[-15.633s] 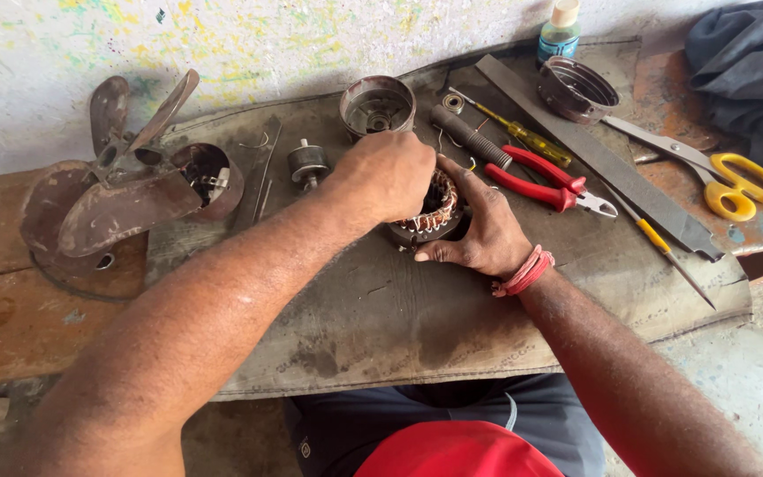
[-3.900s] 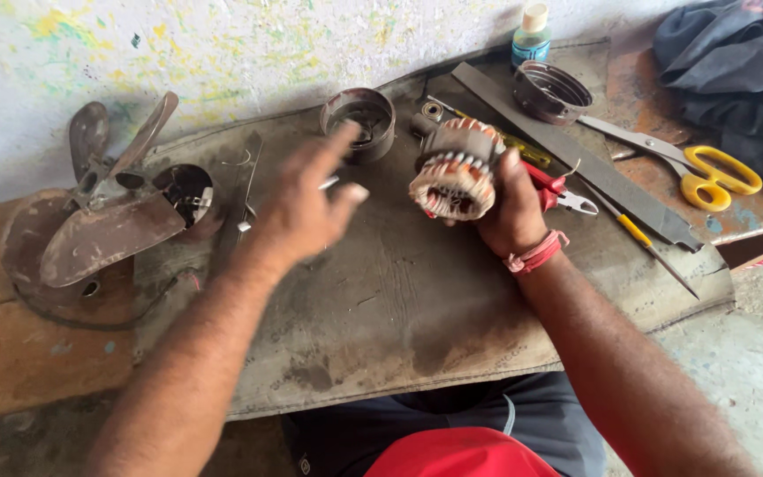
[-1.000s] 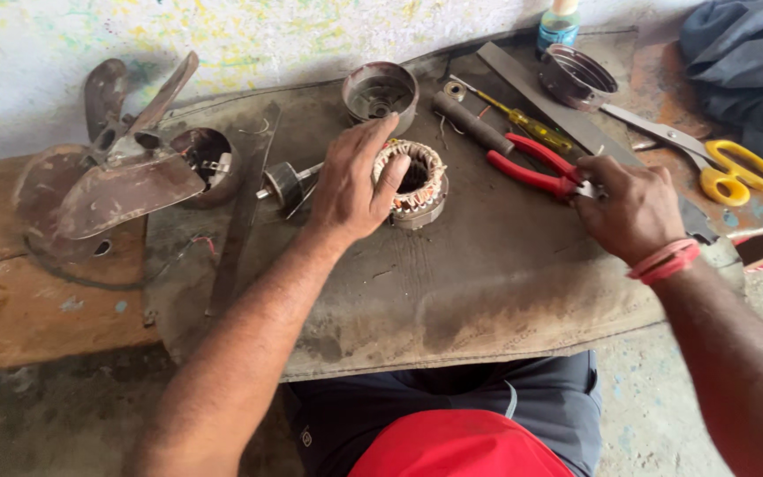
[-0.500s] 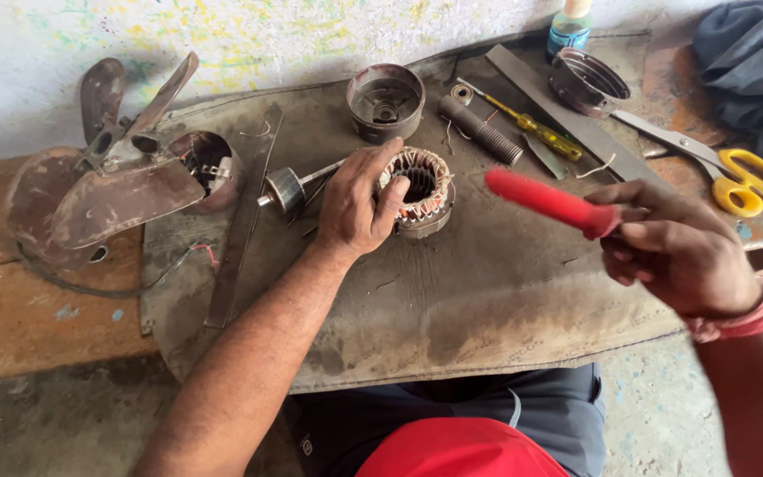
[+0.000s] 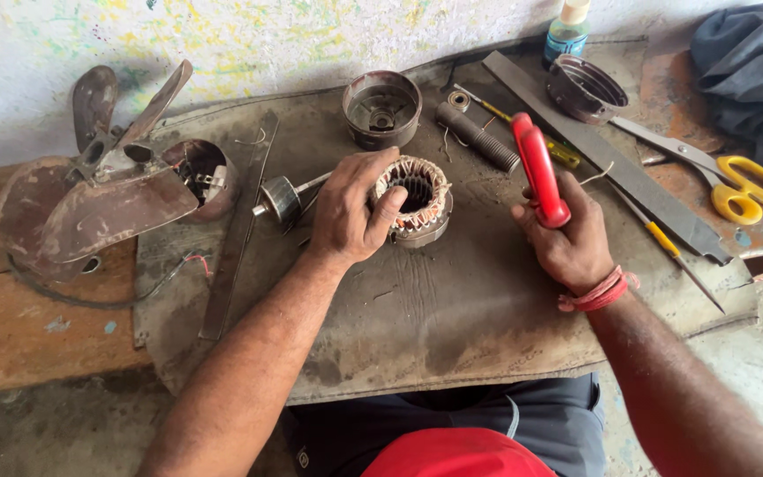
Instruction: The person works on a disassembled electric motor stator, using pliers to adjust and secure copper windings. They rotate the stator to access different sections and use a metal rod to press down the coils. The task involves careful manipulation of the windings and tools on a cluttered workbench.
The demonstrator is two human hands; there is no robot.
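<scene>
A round motor stator (image 5: 417, 199) with copper windings lies flat on a grey mat (image 5: 417, 318). My left hand (image 5: 351, 208) grips its left side, thumb over the rim. My right hand (image 5: 567, 238) is to the right of the stator, closed around red-handled pliers (image 5: 538, 168); the handles stick up and away from me, and the jaws are hidden in my palm. A rotor with its shaft (image 5: 284, 196) lies just left of my left hand.
A brown fan blade assembly (image 5: 90, 199) and motor housing (image 5: 205, 177) sit at left. Metal end caps (image 5: 381, 108) (image 5: 583, 87), a flat file (image 5: 602, 163), screwdrivers (image 5: 664, 238), yellow scissors (image 5: 744, 185), a small bottle (image 5: 567, 31) and dark cloth (image 5: 752, 79) lie behind.
My right hand picked up the red pliers from the mat and swung them in towards the stator. My left hand has stayed on the stator.
</scene>
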